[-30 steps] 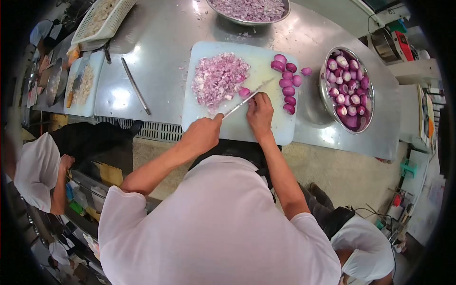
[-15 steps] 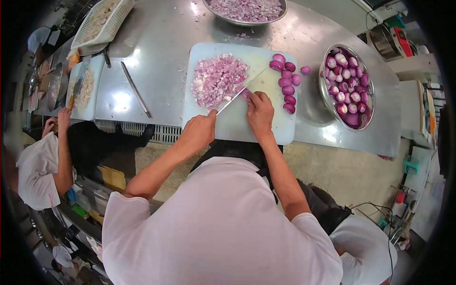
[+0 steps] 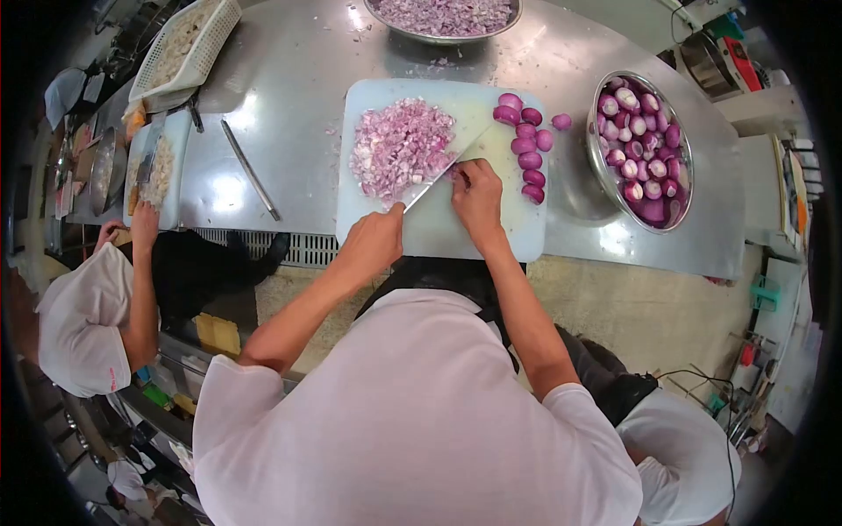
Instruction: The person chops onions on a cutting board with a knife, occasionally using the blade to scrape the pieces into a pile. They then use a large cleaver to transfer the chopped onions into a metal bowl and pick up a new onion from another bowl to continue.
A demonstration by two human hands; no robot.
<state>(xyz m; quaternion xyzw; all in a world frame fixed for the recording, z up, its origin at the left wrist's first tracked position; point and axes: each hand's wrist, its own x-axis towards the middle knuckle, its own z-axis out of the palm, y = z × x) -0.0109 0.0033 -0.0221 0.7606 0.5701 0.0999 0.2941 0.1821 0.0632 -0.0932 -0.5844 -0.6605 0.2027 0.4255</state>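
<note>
My left hand [image 3: 375, 237] is closed round the handle of a knife [image 3: 431, 184]. Its long blade slants up and to the right across a white cutting board [image 3: 447, 230]. Just right of the blade, the bent fingers of my right hand [image 3: 479, 200] pinch a piece of red onion [image 3: 457, 174], mostly hidden by the fingers. Chopped red onion [image 3: 402, 145] is heaped on the board's left half. Several peeled red onions [image 3: 529, 160] stand along the board's right edge, and one onion [image 3: 561, 122] lies beyond it on the steel table [image 3: 289, 131].
A steel bowl [image 3: 687, 197] of whole peeled onions stands at right; another bowl [image 3: 438, 38] holds chopped onion. A metal rod [image 3: 250, 169] lies left of my board. Further left, a co-worker's hand [image 3: 145, 223] is at another board [image 3: 175, 167], near a white basket [image 3: 224, 39].
My left hand and the knife handle have shifted slightly right, closer to my right hand. The co-worker's hand has moved right and down along their board.
</note>
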